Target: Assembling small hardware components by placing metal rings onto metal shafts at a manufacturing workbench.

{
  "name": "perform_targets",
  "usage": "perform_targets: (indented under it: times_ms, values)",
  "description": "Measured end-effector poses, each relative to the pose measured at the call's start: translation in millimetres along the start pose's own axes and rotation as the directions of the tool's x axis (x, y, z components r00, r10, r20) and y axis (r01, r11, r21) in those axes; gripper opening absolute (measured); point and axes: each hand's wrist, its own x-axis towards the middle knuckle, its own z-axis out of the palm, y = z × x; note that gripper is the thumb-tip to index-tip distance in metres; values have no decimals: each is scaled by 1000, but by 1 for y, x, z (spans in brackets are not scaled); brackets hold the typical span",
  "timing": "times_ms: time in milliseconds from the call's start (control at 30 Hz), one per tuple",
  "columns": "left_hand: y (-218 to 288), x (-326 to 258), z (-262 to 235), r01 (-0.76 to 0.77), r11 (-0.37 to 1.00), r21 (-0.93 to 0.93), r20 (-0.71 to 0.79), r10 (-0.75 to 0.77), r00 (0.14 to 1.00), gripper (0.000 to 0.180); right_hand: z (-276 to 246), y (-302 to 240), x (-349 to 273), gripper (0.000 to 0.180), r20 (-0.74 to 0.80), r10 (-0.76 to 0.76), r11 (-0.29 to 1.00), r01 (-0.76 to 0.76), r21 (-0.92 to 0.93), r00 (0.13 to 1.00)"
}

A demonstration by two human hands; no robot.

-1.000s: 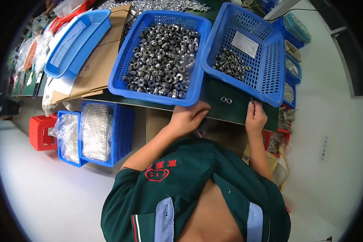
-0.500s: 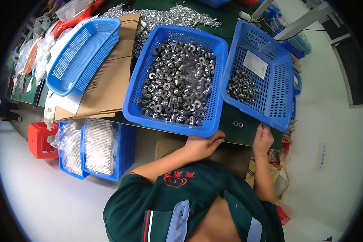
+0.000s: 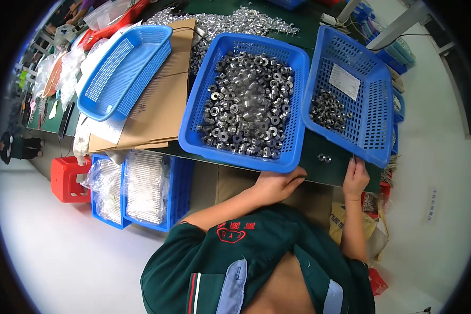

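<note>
At the near edge of the desk (image 3: pixel 309 175), the left hand (image 3: pixel 277 183) had shifted from beneath the big blue basket (image 3: pixel 246 99) of metal rings to rest flat at the basket's near rim, fingers loose, holding nothing. The right hand (image 3: pixel 356 178) stayed at the near corner of the second basket (image 3: pixel 374 104), fingertips touching its rim; grip unclear. Two loose rings (image 3: pixel 323 157) lay on the desk between the hands. The work appeared paused between picks.

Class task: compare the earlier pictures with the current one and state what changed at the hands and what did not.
Little changed: the left hand and right hand rest at the table's near edge as before, holding nothing. The full basket, side basket and two loose rings stayed put.
</note>
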Motion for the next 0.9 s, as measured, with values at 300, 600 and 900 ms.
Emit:
perform_targets:
  times_ms: [300, 600, 900]
  values:
    - [23, -22, -45, 227, 944, -240, 283, -155, 947, 20, -2, -2, -1, 14, 15, -65, 997, 64, 45, 998]
    - [98, -20, -173, 103, 989, 109, -17, -102, 995, 14, -46, -98, 77, 16, -115, -574, 666, 544, 511, 811]
    - [59, 36, -159, 295, 698, 653, -147, -266, 953, 31, -93, -124, 152, 19, -560, -629, 282, 830, 481, 538]
